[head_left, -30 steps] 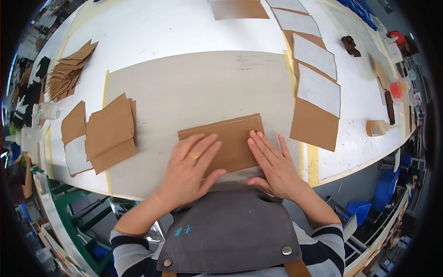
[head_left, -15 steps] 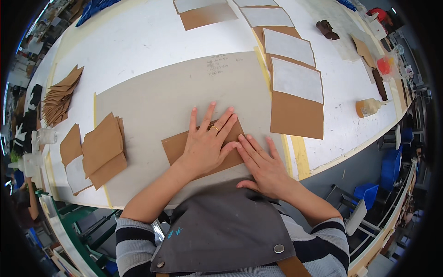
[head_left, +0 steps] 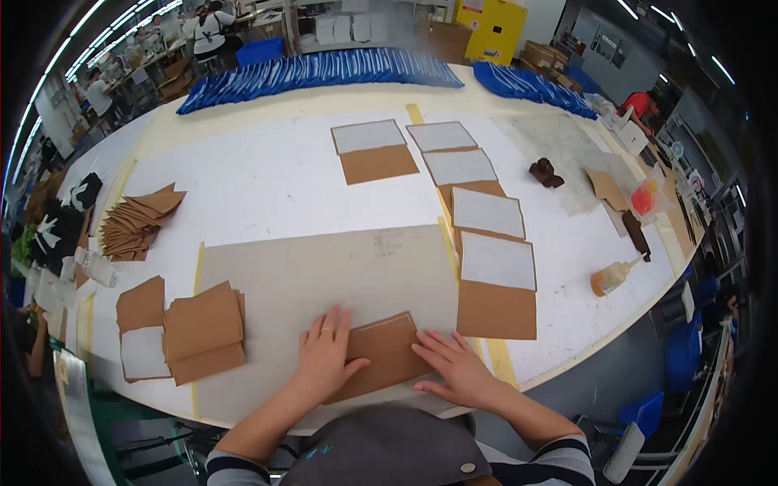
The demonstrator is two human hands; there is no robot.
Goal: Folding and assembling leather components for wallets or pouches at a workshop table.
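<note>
A folded brown sheet (head_left: pixel 386 350) lies on the grey mat (head_left: pixel 308 275) near the table's front edge, with a thin pale line along its far edge. My left hand (head_left: pixel 324 351), wearing a ring, rests over the sheet's left part with fingers stretched forward and the thumb out to the right. On the sheet's right edge lie the fingertips of my right hand (head_left: pixel 456 368), its fingers extended and the palm beside the sheet. Neither hand grips anything. The sheet's left end is partly hidden under my left hand.
Left of me lie a stack of brown sheets (head_left: pixel 203 336), a brown-and-white piece (head_left: pixel 146 354) and a fanned brown pile (head_left: pixel 139 227). An overlapping row of white-faced brown pieces (head_left: pixel 496 263) runs away on the right, near a glue bottle (head_left: pixel 609 279). Blue bundles (head_left: pixel 324 77) line the far edge.
The view has tilted up, showing more of the far table and room. My left hand has slid left across the sheet, uncovering its middle. My right hand remains at the right edge.
</note>
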